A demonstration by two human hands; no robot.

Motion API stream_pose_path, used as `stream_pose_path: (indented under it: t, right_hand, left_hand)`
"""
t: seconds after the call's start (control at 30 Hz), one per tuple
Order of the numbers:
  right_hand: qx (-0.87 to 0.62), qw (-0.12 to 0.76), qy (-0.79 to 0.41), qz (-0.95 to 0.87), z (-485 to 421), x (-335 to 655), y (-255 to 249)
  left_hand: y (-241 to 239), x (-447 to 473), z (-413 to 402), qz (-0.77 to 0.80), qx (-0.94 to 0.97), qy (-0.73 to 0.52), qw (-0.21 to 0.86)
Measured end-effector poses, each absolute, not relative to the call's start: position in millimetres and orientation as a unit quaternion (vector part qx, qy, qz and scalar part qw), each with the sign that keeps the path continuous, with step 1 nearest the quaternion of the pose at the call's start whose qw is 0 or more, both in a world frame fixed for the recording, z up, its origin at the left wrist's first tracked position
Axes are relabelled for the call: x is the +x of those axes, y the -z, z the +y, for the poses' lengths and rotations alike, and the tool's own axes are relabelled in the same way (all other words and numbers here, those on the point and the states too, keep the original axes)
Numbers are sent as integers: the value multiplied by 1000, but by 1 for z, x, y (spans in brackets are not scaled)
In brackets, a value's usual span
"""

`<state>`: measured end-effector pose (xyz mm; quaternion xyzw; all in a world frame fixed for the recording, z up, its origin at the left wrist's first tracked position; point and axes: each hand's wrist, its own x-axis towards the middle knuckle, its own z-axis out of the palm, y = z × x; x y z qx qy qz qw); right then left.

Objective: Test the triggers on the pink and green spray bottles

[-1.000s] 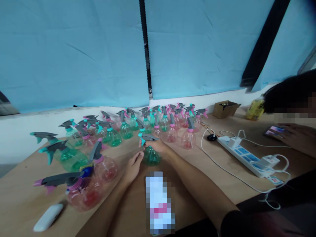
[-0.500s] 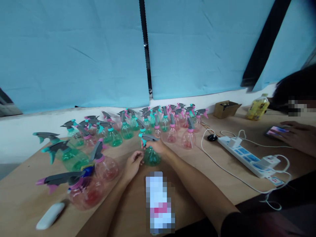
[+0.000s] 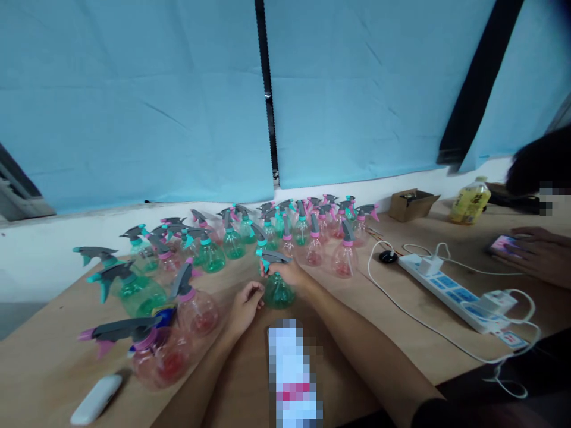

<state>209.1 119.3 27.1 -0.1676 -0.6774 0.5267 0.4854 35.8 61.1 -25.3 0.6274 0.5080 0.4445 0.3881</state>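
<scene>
A small green spray bottle [image 3: 277,291] with a grey and teal trigger head stands on the wooden table [image 3: 357,309] in front of me. My right hand [image 3: 292,272] is wrapped round its neck just under the trigger head. My left hand [image 3: 246,306] rests on the table just left of the bottle, fingers curled loosely, holding nothing I can see. Behind stand several more green and pink spray bottles [image 3: 307,229] in rows.
Larger pink [image 3: 156,353] and green [image 3: 134,291] spray bottles stand at the left, with a white oblong object [image 3: 96,399] near the front edge. A white power strip [image 3: 459,294] with cables lies at the right. Another person's hand [image 3: 535,252] touches a phone [image 3: 502,244]. A cardboard box [image 3: 413,204] and yellow drink bottle [image 3: 470,201] stand behind.
The view has tilted up slightly, so everything sits lower in frame. My left hand's fingers have curled in, away from the bottle. My right hand keeps hold of the bottle.
</scene>
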Motion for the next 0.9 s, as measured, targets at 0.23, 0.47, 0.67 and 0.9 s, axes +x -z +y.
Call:
stream_pose_path:
  t: [0.23, 0.47, 0.67, 0.9]
  right_hand:
    - [-161, 486, -495, -702, 119, 211, -29]
    - [-166, 490, -512, -685, 116, 209, -29]
    - [-167, 491, -500, -694, 119, 208, -28]
    - [-187, 517, -517, -656, 116, 206, -26]
  left_hand:
    - [28, 36, 63, 497, 622, -453, 401]
    - [29, 36, 62, 494, 620, -452, 410]
    - [30, 36, 62, 494, 620, -449, 412]
    - [30, 37, 62, 494, 618, -452, 412]
